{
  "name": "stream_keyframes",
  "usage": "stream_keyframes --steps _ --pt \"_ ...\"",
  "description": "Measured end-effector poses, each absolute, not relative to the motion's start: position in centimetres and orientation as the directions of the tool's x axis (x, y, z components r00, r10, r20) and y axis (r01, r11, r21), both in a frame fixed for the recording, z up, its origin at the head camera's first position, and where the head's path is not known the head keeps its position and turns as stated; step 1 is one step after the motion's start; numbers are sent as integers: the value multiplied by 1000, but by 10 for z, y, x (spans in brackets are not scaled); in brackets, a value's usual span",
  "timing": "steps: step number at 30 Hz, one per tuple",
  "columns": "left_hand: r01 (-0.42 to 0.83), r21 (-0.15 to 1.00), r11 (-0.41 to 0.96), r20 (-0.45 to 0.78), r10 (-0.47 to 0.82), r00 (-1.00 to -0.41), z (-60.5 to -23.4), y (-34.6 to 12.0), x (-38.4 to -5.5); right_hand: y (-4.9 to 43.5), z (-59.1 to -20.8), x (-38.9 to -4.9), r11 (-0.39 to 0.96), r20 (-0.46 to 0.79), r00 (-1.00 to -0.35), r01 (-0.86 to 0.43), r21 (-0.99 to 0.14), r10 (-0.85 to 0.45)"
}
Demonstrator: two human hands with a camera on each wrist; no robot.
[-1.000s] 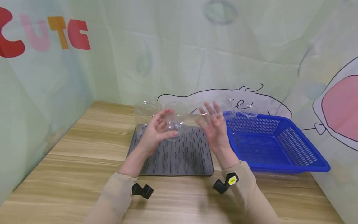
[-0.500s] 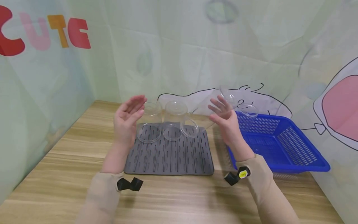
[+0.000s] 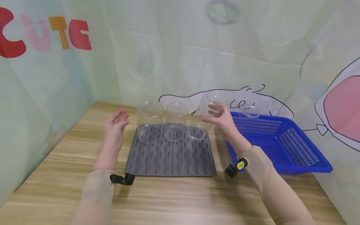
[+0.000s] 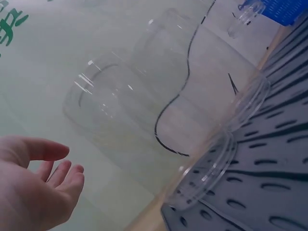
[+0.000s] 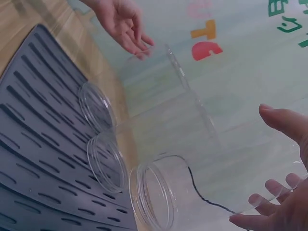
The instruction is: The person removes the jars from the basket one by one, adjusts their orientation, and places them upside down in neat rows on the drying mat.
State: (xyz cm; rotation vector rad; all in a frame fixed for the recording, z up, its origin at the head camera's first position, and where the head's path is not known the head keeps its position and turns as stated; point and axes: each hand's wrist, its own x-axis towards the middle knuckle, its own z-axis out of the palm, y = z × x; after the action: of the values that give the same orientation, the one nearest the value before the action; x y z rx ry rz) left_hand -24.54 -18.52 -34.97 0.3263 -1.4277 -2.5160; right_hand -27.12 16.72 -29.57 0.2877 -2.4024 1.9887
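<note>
My right hand [image 3: 220, 120] grips a clear jar [image 3: 197, 132], thumb on one side and fingers on the other. That jar leans to the right, mouth down, its rim right at the mat's back right part. Through its clear wall the fingers [image 5: 264, 204] show in the right wrist view. Two more clear jars, a left one [image 3: 150, 118] and a middle one [image 3: 176, 120], stand mouth down in a row on the grey ridged mat [image 3: 171, 159]. My left hand [image 3: 113, 129] is off to the left of the row, fingers loosely bent, holding nothing.
A blue plastic basket [image 3: 298, 170] stands on the right, with another clear jar [image 3: 249, 112] leaning up at its back left corner. The wooden table [image 3: 180, 200] ends at a printed curtain [image 3: 180, 56] behind and at both sides.
My left hand has let go of the jar's threaded mouth and moved left. My right hand has turned the jar from lying sideways to mouth down, bringing its rim to the mat.
</note>
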Motion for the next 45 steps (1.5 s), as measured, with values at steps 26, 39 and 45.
stream_keyframes --steps 26,39,45 --pt "-163 946 -280 -201 -109 -974 -422 -195 -262 150 -329 -303 335 -26 -999 10 -942 -44" --pt "-184 951 -250 -210 -81 -974 -427 -192 -266 147 -333 -305 324 -24 -999 9 -946 -44" --pt "-194 955 -222 -219 -93 -971 -427 -191 -265 147 -335 -308 323 -21 -998 1 -947 -57"
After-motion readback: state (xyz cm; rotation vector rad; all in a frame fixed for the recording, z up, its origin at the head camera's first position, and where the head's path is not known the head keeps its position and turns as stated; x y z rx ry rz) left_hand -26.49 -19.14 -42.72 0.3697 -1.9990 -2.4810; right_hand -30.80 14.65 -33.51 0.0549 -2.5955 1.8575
